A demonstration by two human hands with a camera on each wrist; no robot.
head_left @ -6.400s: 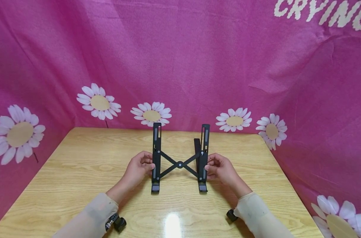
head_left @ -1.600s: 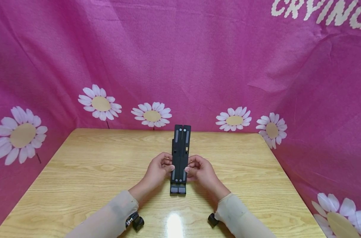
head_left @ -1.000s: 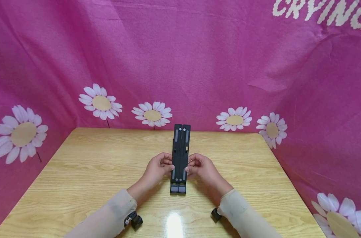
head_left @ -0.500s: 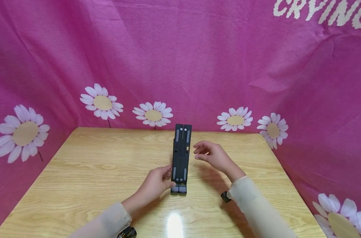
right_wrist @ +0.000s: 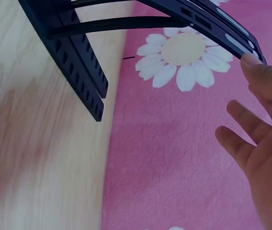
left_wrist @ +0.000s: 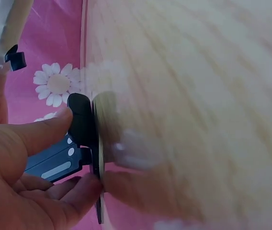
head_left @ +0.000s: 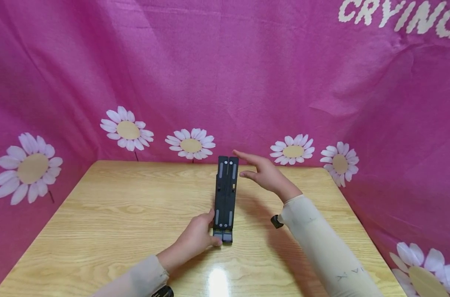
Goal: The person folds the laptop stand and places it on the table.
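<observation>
Pink daisy-print cloth [head_left: 99,62] backs the wooden table [head_left: 99,214]; the folded laptop stand [head_left: 226,194] props between both hands, left hand [head_left: 197,237] pinching its foot, right hand [head_left: 263,173] open-fingered at its top, where an off-centre press might tip it sideways

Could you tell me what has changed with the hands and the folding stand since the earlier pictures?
The black stand was pushed together from its open X shape into one narrow bar. The right hand then let go and rose to the stand's far top end, fingers straight. The left hand slid down to grip the near foot. The wooden table and the stand's place stayed as they were.
</observation>
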